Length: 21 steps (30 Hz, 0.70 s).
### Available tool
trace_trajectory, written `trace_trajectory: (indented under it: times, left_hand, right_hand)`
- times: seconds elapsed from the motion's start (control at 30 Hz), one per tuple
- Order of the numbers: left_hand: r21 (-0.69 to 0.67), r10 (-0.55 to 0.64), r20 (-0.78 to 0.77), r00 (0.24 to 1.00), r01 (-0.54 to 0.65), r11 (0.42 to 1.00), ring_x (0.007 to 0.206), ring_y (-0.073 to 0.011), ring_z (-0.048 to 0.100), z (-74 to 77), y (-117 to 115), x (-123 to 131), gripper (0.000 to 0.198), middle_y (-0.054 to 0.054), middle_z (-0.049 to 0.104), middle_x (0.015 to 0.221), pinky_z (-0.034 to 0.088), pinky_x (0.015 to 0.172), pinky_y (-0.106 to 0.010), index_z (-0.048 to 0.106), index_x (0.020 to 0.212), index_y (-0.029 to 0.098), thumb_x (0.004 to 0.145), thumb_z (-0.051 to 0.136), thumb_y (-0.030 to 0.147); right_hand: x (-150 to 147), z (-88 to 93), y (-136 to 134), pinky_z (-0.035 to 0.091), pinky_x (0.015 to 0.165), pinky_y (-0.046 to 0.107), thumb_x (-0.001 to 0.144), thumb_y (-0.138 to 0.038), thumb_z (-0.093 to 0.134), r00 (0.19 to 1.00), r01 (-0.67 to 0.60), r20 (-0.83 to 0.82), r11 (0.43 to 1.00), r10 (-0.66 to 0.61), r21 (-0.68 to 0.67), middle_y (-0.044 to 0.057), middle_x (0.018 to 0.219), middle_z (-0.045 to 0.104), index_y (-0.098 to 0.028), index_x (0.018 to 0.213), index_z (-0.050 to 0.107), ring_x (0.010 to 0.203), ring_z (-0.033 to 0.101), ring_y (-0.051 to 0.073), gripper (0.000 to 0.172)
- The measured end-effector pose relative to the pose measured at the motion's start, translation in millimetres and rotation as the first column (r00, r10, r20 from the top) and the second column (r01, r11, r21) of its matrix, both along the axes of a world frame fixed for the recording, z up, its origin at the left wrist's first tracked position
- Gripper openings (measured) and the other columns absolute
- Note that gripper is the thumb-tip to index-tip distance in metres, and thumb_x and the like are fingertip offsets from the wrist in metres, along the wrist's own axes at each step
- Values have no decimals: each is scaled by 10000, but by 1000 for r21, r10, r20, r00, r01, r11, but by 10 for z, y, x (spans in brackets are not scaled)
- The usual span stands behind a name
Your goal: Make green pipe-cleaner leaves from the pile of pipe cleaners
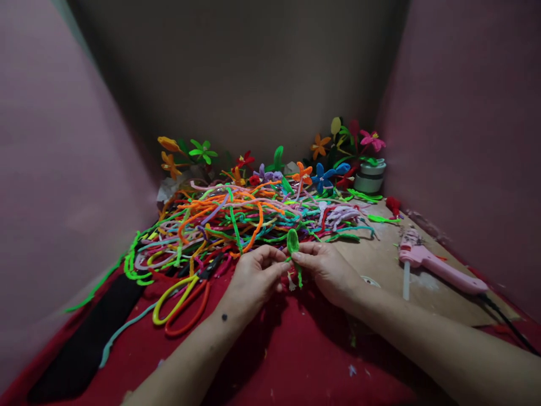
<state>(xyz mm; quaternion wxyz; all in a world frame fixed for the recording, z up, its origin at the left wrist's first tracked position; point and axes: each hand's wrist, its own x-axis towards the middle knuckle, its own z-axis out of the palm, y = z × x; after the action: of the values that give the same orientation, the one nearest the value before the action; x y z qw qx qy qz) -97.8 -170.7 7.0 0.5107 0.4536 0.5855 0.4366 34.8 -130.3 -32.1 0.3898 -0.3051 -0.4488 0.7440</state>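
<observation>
Between my two hands is a green pipe cleaner (pixel 292 241), bent into an upright leaf-like loop with a short tail hanging below. My right hand (pixel 325 266) pinches it at the base of the loop between thumb and fingertips. From the other side, the closed fingertips of my left hand (pixel 257 273) meet the same spot. A small pale tuft (pixel 291 282) shows just under the fingers; what it belongs to is hidden. Behind my hands lies a big tangled heap of multicoloured pipe cleaners (pixel 228 211).
Scissors with yellow and red handles (pixel 186 307) lie left on the red cloth (pixel 270 366). A pink glue gun (pixel 448 268) with a cord rests on brown cardboard (pixel 389 265) at right. Pipe-cleaner flowers (pixel 323 177) and a small pot (pixel 369 176) stand at the back. Walls rise on three sides.
</observation>
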Motion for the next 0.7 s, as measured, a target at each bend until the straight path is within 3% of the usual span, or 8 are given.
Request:
trace_trajectory:
  times: [0.23, 0.37, 0.47, 0.57, 0.7]
  left_hand:
    - [105, 24, -178, 984, -6, 994, 361, -47, 331, -113, 22, -97, 121, 71, 441, 436, 234, 364, -170, 577, 696, 149, 691, 590, 270]
    - [117, -2, -182, 983, 24, 993, 365, -51, 325, -110, 2, -96, 105, 76, 432, 436, 245, 382, -177, 571, 692, 161, 703, 575, 265]
    - [141, 18, -178, 984, 8, 990, 424, -68, 395, -55, -10, -81, 123, 55, 485, 486, 315, 436, -188, 577, 672, 159, 711, 572, 276]
    - [193, 40, -196, 980, -1, 981, 611, -117, 526, -30, 7, -96, 121, -4, 609, 654, 404, 583, -216, 621, 698, 147, 674, 615, 265]
    - [125, -24, -168, 985, 46, 991, 584, -110, 500, -53, 35, -115, 99, 6, 584, 625, 390, 578, -216, 624, 666, 140, 653, 610, 236]
  right_hand:
    - [-4, -10, -7, 315, 453, 211, 649, -271, 671, 990, 64, 122, 997, -68, 37, -46, 506, 512, -149, 618, 533, 431, 436, 66, 187]
    - [15, 56, -24, 266, 413, 210, 637, -260, 653, 966, 86, 242, 995, -96, 51, -53, 440, 470, -158, 532, 476, 386, 380, 59, 230]
    - [20, 86, -38, 254, 410, 210, 630, -253, 640, 962, 80, 258, 995, -93, 59, -59, 442, 452, -159, 537, 483, 385, 358, 56, 206]
    - [13, 88, -65, 254, 414, 211, 628, -233, 628, 962, 51, 265, 996, -68, 72, -59, 453, 446, -156, 546, 500, 396, 352, 56, 171]
    - [8, 70, -92, 261, 423, 212, 625, -216, 612, 956, 54, 284, 995, -77, 87, -54, 456, 455, -158, 524, 491, 406, 354, 57, 168]
